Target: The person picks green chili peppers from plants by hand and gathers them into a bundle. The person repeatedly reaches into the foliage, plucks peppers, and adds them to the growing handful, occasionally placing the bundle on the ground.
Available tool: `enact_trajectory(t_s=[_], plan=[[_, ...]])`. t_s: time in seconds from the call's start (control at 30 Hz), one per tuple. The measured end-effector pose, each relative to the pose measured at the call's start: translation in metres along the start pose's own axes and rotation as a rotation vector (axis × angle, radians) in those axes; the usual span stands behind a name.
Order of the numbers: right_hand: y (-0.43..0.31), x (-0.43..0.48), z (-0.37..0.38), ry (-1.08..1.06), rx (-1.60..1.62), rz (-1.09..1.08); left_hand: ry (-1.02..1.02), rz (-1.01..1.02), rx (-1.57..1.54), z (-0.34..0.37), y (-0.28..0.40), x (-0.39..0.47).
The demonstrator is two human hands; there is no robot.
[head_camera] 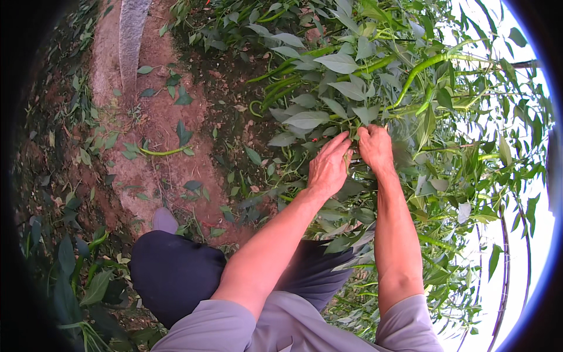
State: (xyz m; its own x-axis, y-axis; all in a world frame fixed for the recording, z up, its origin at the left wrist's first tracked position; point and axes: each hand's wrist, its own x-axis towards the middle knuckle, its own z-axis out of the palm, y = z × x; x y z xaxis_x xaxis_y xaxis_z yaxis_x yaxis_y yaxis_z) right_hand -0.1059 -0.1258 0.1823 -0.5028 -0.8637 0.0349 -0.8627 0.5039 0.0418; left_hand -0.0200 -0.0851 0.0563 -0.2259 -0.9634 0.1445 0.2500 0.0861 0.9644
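Both hands are in among the foliage of a chili pepper plant (347, 88). My left hand (329, 167) reaches into the leaves with its fingers close together; a bit of green shows by its thumb, but its grip is hidden. Just to its right, my right hand (376, 147) is curled, thumb and forefinger pinched on a thin green stem. Broad leaves (308, 119) hang just above the fingers. Long green chili peppers (279, 90) hang in a cluster up and left of the hands. Another long curved pepper (418, 72) hangs at the upper right.
A loose green pepper (163, 152) lies on the bare soil path (184, 171) among fallen leaves. A grey strip or post (131, 44) rises at the upper left. My dark-trousered knee (176, 268) is bent over the path. More pepper plants (83, 273) grow at the lower left.
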Motion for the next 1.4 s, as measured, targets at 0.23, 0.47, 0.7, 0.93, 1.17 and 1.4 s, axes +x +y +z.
enact_trajectory(t_s=[0.23, 0.47, 0.7, 0.93, 1.17, 1.4], plan=[[-0.007, -0.002, -0.001, -0.064, -0.116, -0.011, 0.0, -0.002, 0.029, -0.004, 0.001, -0.004], [-0.006, -0.004, 0.003, 0.024, -0.259, 0.001, 0.003, 0.009, 0.023, -0.007, 0.0, -0.01], [0.013, -0.004, 0.013, -0.104, 0.032, 0.146, 0.111, 0.157, 0.267, -0.056, -0.012, 0.029], [0.011, -0.009, 0.01, -0.079, -0.055, 0.003, -0.475, -0.154, 0.033, -0.074, -0.03, 0.067], [-0.001, -0.002, 0.013, 0.079, -0.186, -0.04, -0.308, -0.377, -0.22, -0.045, -0.043, 0.066], [0.001, 0.017, 0.014, 0.099, 0.216, -0.089, 0.013, -0.453, -0.236, -0.047, -0.052, 0.075]])
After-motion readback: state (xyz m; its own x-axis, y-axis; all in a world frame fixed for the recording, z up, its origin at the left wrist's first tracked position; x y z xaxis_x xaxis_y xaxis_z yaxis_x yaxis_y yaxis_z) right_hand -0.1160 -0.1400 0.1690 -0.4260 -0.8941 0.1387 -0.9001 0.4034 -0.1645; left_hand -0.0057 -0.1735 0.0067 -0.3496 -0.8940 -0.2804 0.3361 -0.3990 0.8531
